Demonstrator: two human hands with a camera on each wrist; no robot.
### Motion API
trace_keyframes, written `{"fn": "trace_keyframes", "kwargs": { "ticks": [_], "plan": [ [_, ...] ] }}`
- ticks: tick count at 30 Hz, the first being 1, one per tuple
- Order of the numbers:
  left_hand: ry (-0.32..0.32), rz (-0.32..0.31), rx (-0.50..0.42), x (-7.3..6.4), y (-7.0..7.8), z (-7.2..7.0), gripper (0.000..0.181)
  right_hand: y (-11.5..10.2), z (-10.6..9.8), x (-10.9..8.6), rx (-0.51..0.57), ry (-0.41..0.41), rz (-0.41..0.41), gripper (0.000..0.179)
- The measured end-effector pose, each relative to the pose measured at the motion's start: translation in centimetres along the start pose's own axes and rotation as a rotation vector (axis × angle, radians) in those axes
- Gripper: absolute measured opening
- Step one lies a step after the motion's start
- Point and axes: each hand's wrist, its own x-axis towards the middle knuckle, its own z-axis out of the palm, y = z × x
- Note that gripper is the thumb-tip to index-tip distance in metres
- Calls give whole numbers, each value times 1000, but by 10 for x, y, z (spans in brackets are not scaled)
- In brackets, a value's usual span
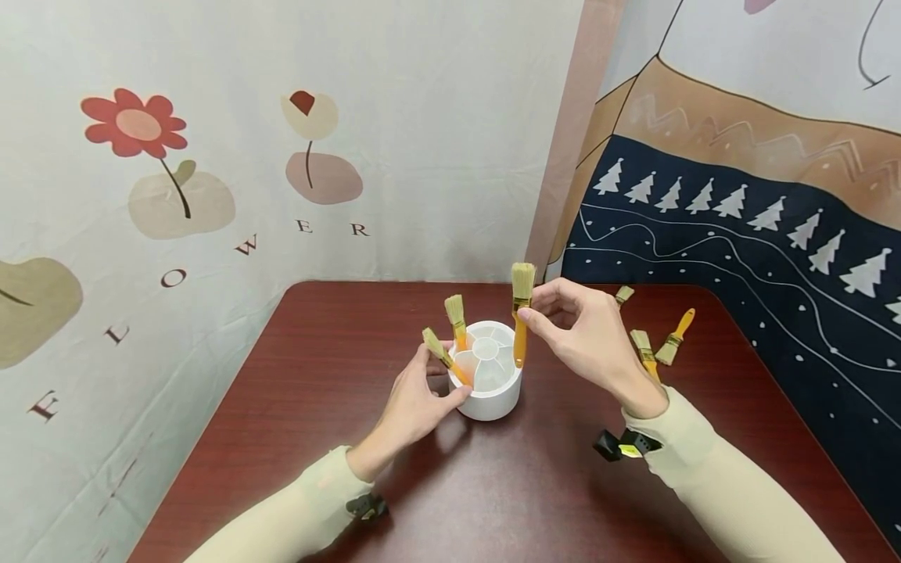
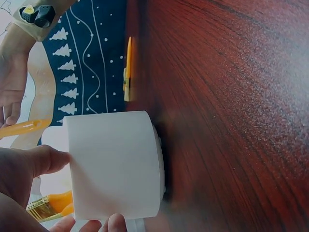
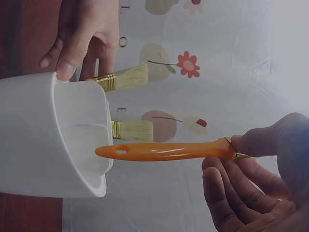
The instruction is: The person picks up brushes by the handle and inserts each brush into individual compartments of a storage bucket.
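White divided holder (image 1: pixel 494 405) stood upright on the red-brown desk (image 1: pixel 338 352) | left hand (image 1: pixel 414 403): thumb and fingers gripped the holder's near-left side | right hand (image 1: pixel 598 336): fingers pinched an orange-handled brush (image 1: pixel 520 335), bristles up, handle tip just by the holder's open top | two brushes (image 1: pixel 457 319) leaned in left compartments | three loose brushes (image 1: pixel 676 339) lay at right.

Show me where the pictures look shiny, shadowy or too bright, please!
Head view: soft shadows and a pale sheen on the table; left wrist view: whitish, speckled glare on the table at upper right, dark shadow beside the pot's base; right wrist view: cloth washed out at top right, bright streak along the brush handle.
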Motion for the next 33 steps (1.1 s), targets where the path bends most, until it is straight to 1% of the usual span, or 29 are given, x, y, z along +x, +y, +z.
{"fn": "trace_keyframes", "kwargs": {
  "ticks": [13,19,33],
  "plan": [
    [-9,-7,-12,-1,1,0,72,-9,2,-6,38,-50,15,19],
    [-11,-7,-9,-1,2,-1,72,-11,5,-8,58,-64,-19,17],
    [-14,-17,-3,-2,3,-2,73,-11,13,-10,11,-93,-91,19]
  ]
}}
